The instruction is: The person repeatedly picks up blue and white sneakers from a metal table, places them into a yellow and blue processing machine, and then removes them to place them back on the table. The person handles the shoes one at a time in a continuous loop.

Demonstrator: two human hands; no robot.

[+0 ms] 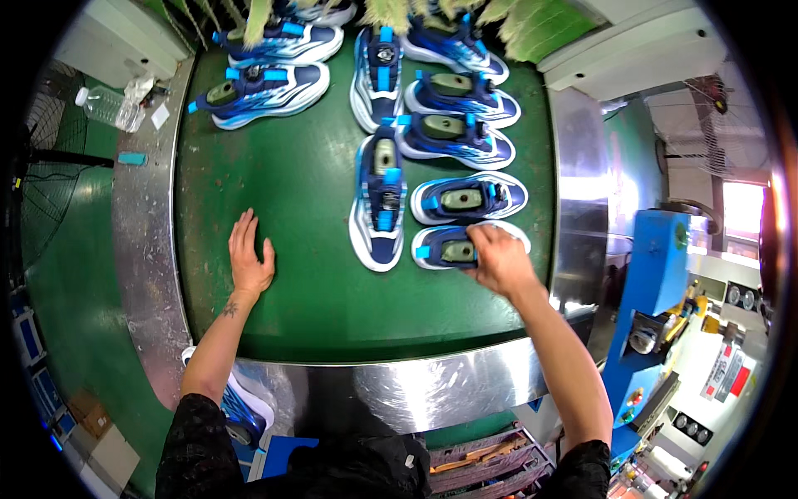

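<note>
My right hand (499, 259) is closed on the upper of a blue and white sneaker (430, 257), the nearest in a column of sneakers on the right of the green belt (307, 303). An olive-green shoe last fills that shoe's opening. Just beyond it, another sneaker (490, 198) lies the same way. Left of these, a sneaker (379, 204) lies lengthwise with its toe toward me. My left hand (248, 256) rests on the bare belt at the left, fingers stretched out, holding nothing.
More sneakers (270, 91) lie at the far left and far middle, below hanging pale bristly strips (532, 25). Metal edges (432, 387) frame the belt. A clear plastic bottle (112, 108) lies on the left ledge. Another sneaker (241, 407) sits below the near edge, and a blue machine (657, 258) stands at right.
</note>
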